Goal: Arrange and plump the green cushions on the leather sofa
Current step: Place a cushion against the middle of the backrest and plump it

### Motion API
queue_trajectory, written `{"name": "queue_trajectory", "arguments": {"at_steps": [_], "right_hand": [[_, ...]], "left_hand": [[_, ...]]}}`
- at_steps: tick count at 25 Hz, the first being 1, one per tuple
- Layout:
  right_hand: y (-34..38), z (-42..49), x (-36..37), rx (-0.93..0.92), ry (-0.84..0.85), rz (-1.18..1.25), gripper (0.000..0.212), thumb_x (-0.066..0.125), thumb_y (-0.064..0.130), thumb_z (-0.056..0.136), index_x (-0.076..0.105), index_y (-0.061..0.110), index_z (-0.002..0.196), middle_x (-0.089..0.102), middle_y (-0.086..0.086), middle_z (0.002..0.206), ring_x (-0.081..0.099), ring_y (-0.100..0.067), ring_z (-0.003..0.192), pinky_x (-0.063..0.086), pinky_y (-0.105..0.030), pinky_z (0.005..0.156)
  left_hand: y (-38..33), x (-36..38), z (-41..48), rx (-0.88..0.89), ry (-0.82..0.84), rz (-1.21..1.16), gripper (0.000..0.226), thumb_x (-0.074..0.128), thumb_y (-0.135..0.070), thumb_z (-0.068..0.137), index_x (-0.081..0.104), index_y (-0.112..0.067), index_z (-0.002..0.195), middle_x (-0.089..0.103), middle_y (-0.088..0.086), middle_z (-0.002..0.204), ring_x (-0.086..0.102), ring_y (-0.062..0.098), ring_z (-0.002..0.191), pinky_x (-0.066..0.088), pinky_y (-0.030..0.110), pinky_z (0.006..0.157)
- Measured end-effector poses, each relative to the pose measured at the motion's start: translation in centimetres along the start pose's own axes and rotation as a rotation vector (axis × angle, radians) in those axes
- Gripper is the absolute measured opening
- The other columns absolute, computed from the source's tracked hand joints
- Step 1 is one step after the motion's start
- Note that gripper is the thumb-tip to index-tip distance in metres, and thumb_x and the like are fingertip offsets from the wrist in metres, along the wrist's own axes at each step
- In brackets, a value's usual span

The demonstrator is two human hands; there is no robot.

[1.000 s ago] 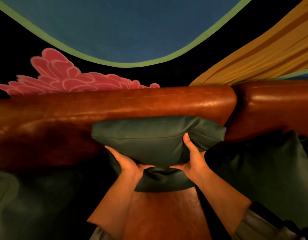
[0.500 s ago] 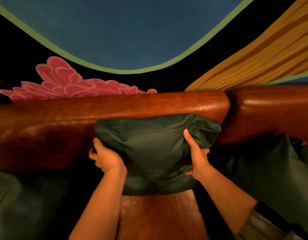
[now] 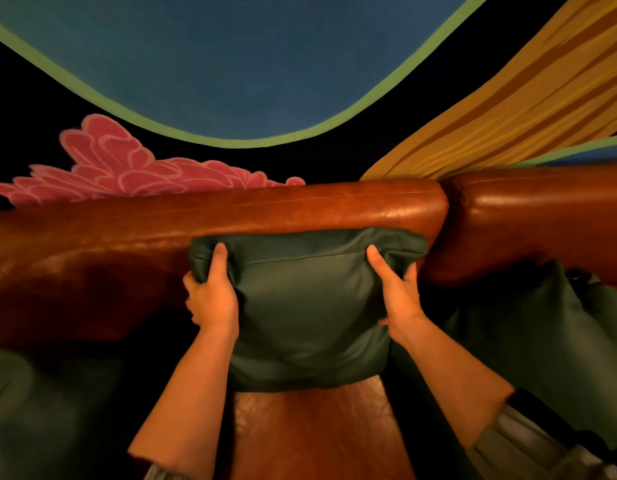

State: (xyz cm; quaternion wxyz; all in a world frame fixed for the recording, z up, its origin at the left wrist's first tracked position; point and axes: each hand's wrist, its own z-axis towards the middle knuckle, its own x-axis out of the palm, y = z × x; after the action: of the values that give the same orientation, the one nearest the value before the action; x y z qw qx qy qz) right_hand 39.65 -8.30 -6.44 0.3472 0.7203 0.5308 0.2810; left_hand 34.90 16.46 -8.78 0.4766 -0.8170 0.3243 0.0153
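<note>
A dark green cushion (image 3: 307,306) stands upright against the backrest of the brown leather sofa (image 3: 300,209), its bottom edge on the seat (image 3: 310,431). My left hand (image 3: 211,296) grips its upper left side, thumb on the front face near the top corner. My right hand (image 3: 397,292) grips its upper right side the same way. A second green cushion (image 3: 529,341) leans at the right, partly in shadow. A third green cushion (image 3: 47,410) lies at the lower left, dim.
Behind the sofa hangs a wall painting with a blue shape edged in green (image 3: 248,64), a pink flower (image 3: 127,171) and yellow streaks (image 3: 508,105). A separate backrest section (image 3: 542,209) continues to the right.
My hands have slid from the cushion's lower front up to its upper sides. The cushion now stands taller and flatter against the backrest.
</note>
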Motion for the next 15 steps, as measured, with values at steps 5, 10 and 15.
{"name": "queue_trajectory", "arguments": {"at_steps": [5, 10, 15], "right_hand": [[2.2, -0.5, -0.4, 0.149, 0.157, -0.161, 0.083, 0.085, 0.072, 0.059, 0.05, 0.057, 0.133, 0.055, 0.015, 0.149, 0.049, -0.032, 0.139, 0.029, -0.082, 0.107], [2.1, -1.6, -1.1, 0.191, 0.246, -0.193, 0.071, 0.083, 0.065, 0.062, 0.053, 0.053, 0.126, 0.064, 0.019, 0.126, 0.055, -0.022, 0.13, 0.033, -0.068, 0.109], [2.3, -2.5, 0.0, 0.169, 0.298, -0.196, 0.076, 0.087, 0.072, 0.05, 0.056, 0.057, 0.118, 0.067, 0.027, 0.123, 0.059, -0.016, 0.123, 0.035, -0.067, 0.113]], "left_hand": [[-1.1, 0.4, -0.4, -0.026, 0.017, -0.068, 0.098, 0.062, -0.084, 0.06, 0.051, -0.023, 0.136, 0.059, 0.012, 0.135, 0.058, 0.035, 0.122, 0.044, 0.052, 0.108], [-0.9, -1.0, -1.8, -0.032, 0.03, -0.129, 0.107, 0.058, -0.085, 0.062, 0.046, -0.016, 0.143, 0.058, 0.012, 0.138, 0.056, 0.034, 0.124, 0.043, 0.053, 0.11], [-0.5, -2.7, -1.8, -0.027, -0.002, -0.241, 0.097, 0.06, -0.076, 0.075, 0.039, -0.016, 0.148, 0.053, 0.002, 0.123, 0.055, 0.029, 0.119, 0.044, 0.048, 0.108]]}}
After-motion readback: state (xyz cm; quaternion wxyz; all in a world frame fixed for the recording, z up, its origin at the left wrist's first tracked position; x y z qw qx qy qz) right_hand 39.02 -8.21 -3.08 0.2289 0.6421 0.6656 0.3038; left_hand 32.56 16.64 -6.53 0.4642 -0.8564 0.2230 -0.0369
